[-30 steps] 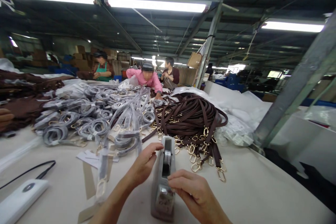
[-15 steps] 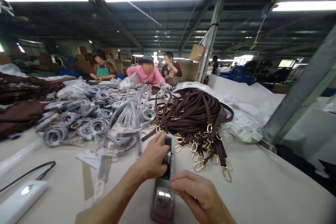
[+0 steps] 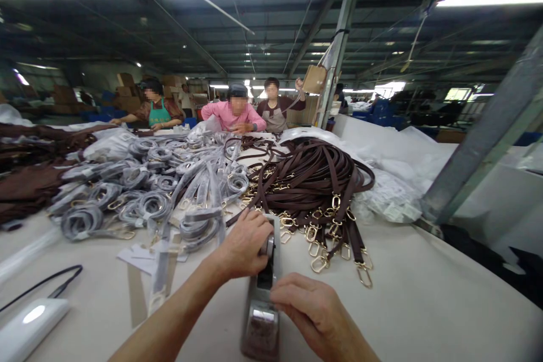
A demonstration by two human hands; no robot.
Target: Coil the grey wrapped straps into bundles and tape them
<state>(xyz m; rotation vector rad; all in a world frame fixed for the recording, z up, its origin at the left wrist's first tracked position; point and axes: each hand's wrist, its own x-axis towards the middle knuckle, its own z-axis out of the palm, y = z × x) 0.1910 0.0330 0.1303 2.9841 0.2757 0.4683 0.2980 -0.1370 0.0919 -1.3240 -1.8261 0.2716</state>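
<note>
A grey tape dispenser (image 3: 259, 328) stands on the table in front of me, its long side pointing away. My left hand (image 3: 248, 243) curls over its far end, fingers wrapped around the round roll holder (image 3: 268, 246) inside. At the dispenser's right side, my right hand (image 3: 311, 308) has thumb and fingertips pressed together against the edge. Whatever those fingertips pinch, if anything, is hidden. Just beyond the dispenser lies a large pile of dark brown straps (image 3: 314, 175) with gold clasps (image 3: 319, 263).
Coiled straps in clear wrapping (image 3: 153, 203) cover the table's left side. A white device with a black cable (image 3: 36, 322) lies near left. Clear plastic bags (image 3: 388, 198) and a metal post (image 3: 470, 153) stand right. Several co-workers (image 3: 237, 113) are across the table.
My left hand has shifted slightly over the roll holder; my right hand stays by the dispenser's side. Across the table, one co-worker has raised an arm with a strap. The view has tilted down slightly.
</note>
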